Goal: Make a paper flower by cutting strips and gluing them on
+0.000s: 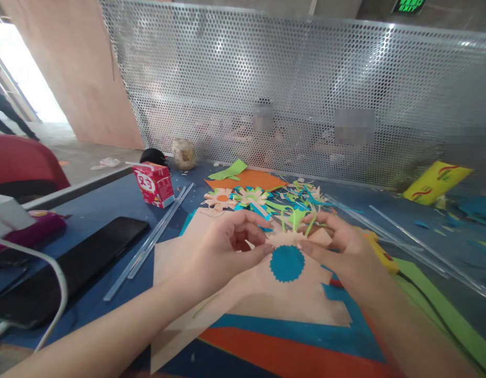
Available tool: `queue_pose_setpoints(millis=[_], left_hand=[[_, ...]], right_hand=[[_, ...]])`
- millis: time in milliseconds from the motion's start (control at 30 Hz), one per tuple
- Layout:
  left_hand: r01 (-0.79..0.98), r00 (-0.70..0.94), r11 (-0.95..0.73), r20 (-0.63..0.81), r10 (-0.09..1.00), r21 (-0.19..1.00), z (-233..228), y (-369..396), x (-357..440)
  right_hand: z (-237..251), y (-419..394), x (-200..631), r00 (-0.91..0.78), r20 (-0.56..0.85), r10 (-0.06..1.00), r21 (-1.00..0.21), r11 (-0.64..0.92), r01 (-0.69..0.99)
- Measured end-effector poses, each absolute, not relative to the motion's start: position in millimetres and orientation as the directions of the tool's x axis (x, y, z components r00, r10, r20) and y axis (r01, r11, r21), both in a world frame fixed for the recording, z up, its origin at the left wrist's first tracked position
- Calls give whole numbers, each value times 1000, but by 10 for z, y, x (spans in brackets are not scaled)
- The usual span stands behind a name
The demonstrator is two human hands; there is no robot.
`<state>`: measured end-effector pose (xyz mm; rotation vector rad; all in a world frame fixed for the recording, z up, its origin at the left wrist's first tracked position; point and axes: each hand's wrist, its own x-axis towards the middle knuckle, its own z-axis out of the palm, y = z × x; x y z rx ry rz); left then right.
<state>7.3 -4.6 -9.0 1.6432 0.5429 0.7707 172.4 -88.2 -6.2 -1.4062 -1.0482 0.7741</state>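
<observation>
A peach paper flower [290, 239] with a notched edge is pinched between my two hands, and light green paper strips [297, 218] rise behind it. My left hand [243, 244] grips its left side with thumb and fingers. On the other side, my right hand [333, 241] holds it with the thumb in front and curled fingers behind. A blue disc with a toothed edge [287, 263] shows just below the fingertips; whether it is joined to the flower I cannot tell. Peach paper sheets [266, 302] lie under my hands, over blue paper [317, 333] and orange paper [290, 352].
Finished-looking paper flowers [221, 198] and shredded paper [306, 193] lie beyond my hands. Clear glue sticks [156, 231], a black phone [105, 252] and a red drink carton [153, 184] are left. A yellow glue gun [382, 254] with a black cord lies right. A perforated metal screen [235, 79] stands behind.
</observation>
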Motion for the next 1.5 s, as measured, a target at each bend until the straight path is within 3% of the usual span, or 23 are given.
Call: queue_pose_setpoints(millis=[400,800,1133,1500], left_hand=[[-54,676,-325,274,684,944,-107,-104,117],[-69,710,-306,262,654,950,-89,-114,121],[-70,720,-339,283,633,938,-109,-96,101],[-115,731,-215,229,642,970,-149,-63,109]], right_hand=[[-122,-870,1730,364,172,915,-968,87,237],[-125,-885,1720,333,253,908,-924,124,362],[-138,-888,1710,303,284,910,-919,168,357],[-121,-893,1689,298,300,906,-927,203,314]])
